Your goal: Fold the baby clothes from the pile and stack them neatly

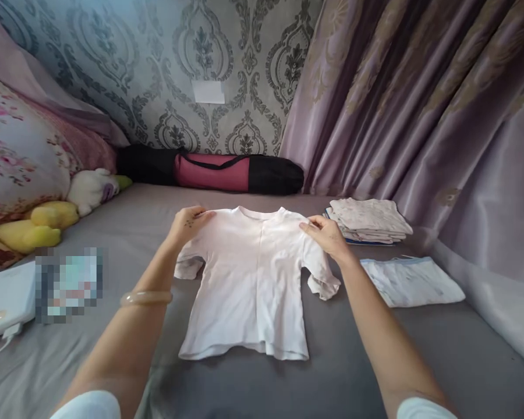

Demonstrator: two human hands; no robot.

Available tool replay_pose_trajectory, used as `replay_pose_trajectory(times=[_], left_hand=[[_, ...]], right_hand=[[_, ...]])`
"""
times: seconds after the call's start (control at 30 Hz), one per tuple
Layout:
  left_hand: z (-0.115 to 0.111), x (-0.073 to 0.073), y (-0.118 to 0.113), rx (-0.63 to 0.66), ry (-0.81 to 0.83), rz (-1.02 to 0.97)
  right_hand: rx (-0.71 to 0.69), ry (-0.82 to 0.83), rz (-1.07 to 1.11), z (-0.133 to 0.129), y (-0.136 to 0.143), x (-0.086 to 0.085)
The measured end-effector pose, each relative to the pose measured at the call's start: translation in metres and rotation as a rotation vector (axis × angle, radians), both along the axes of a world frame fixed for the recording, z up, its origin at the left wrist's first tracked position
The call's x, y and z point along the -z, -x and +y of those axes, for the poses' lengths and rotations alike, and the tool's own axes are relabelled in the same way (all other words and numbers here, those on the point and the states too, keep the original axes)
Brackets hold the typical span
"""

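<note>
A small pale pink-white shirt (253, 279) is spread out in front of me, collar away from me and hem toward me. My left hand (190, 224) pinches its left shoulder, with the thumb on top of the cloth. At the opposite shoulder, my right hand (327, 235) grips the fabric between thumb and fingers. Both short sleeves hang outward below my hands, and the right cuff is crumpled. A faint crease runs down the middle of the shirt. A bangle circles my left forearm.
Folded clothes (369, 221) form a stack at the right, with a folded whitish garment (413, 282) nearer me. A black and pink long bag (213, 171) lies along the wall. Plush toys (89, 192) and a white power bank (11, 297) with a cable rest on the left of the grey sheet (340, 372).
</note>
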State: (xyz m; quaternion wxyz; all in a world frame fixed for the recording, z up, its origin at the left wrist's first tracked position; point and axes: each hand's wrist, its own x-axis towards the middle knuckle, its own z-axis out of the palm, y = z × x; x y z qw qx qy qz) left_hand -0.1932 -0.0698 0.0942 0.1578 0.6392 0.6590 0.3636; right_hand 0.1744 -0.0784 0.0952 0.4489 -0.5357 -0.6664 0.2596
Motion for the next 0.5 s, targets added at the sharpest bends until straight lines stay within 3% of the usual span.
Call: replay_pose_trajectory(times=[0.1,0.17,0.23,0.33,0.43,0.5], left_hand=[[0.014,0.032,0.004,-0.024,0.128,0.110],[0.019,0.041,0.004,-0.043,0.206,0.202],[0.023,0.040,0.000,-0.098,0.213,0.288],[0.022,0.026,-0.019,-0.099,0.140,0.253],[0.014,0.011,-0.054,0.154,0.169,-0.034],[0.006,0.012,-0.081,0.276,0.249,-0.202]], right_hand=[[0.026,-0.069,-0.183,0.008,0.007,0.031],[0.015,-0.117,-0.265,0.007,0.011,0.039],[-0.043,-0.139,-0.329,0.000,0.015,0.041],[-0.135,-0.125,-0.441,-0.016,0.020,0.040],[-0.177,-0.103,-0.583,-0.033,0.022,0.040],[-0.203,-0.097,-0.696,-0.041,0.022,0.042]])
